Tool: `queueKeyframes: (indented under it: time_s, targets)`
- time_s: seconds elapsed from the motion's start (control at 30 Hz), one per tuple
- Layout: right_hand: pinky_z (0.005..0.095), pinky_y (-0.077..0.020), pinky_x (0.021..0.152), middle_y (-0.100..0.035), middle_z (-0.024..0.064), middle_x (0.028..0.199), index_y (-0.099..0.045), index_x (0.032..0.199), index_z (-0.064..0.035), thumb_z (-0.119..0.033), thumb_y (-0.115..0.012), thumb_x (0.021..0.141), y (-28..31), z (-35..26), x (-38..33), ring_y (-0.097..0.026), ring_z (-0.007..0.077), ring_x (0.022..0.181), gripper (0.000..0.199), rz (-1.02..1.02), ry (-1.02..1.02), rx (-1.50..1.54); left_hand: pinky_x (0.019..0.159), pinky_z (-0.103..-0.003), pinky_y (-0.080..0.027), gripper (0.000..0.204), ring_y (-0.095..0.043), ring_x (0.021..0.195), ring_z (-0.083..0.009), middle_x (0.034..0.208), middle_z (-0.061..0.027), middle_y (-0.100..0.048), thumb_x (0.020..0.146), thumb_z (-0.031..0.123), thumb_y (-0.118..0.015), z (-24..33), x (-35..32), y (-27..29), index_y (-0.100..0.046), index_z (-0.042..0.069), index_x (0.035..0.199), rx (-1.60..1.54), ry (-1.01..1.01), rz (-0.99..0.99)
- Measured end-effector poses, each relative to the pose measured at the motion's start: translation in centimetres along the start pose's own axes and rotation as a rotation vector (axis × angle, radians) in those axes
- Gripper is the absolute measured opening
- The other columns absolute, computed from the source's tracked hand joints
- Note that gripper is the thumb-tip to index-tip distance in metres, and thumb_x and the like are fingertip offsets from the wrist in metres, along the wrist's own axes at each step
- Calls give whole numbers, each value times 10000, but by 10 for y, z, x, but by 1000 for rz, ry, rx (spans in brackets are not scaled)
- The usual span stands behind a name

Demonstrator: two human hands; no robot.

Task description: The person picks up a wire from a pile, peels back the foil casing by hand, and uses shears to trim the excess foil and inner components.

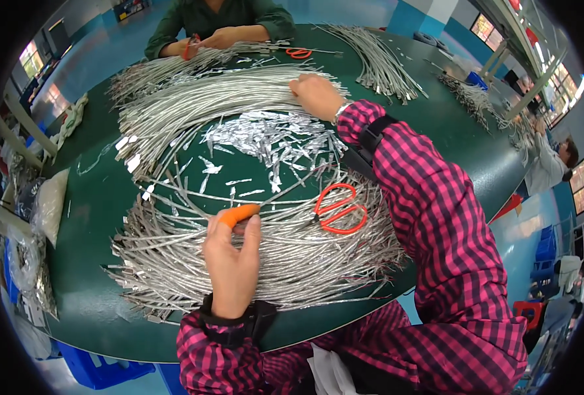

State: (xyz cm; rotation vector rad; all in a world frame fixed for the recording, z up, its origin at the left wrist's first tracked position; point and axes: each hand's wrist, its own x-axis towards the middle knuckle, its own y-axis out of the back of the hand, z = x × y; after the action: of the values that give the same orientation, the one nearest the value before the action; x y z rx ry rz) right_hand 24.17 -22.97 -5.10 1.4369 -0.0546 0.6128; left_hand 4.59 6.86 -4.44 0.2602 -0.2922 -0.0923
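Observation:
Above the near heap of silver braided cables (292, 263) is my left hand (231, 260), an orange finger cot (240, 214) covering its index finger. Thumb and index close together at a thin silver cable; the exact grip is partly hidden. My right hand (318, 97) reaches across to the far bundle of silver cables (206, 99), its fingers curled down onto the bundle's right part. How many strands it grips I cannot tell. Between heap and bundle lies a pile of silvery foil scraps (272, 138). Orange-handled scissors (341, 210) rest on the near heap, right of my left hand.
Across the green table (84, 263), a person in a green sleeve (275, 20) works with orange-handled scissors. Another orange-handled pair (298, 52) lies nearby. More cables (377, 62) spread at the far right. Clear plastic bags (50, 204) stand along the left edge.

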Motion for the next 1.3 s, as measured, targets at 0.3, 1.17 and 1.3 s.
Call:
queueKeyframes:
  time_s: [0.3, 1.17, 1.3]
  targets:
    - [435, -476, 727, -590, 175, 807, -540, 892, -5, -77, -540, 783, 16, -10, -16, -591, 347, 812, 131, 280, 130, -112, 691, -237, -426, 141, -533, 738, -97, 843, -51, -624, 863, 76, -604, 0, 7, 0, -650, -26, 948, 100, -94, -57]
    - [383, -508, 637, -613, 141, 773, -576, 872, -20, -65, -538, 753, 3, -12, -28, -613, 301, 740, 133, 195, 43, -201, 648, -252, -423, 139, -517, 689, -123, 782, -76, -600, 835, 73, -614, -8, 2, -5, -667, -10, 932, 118, -129, -148]
    - [389, -504, 587, -615, 134, 734, -552, 894, -7, -62, -536, 777, 61, -40, -16, -606, 302, 623, 130, 200, 24, 46, 645, -255, -424, 145, -517, 684, -117, 773, -79, -609, 838, 75, -612, -12, -1, 3, -664, -15, 939, 114, -109, -117]
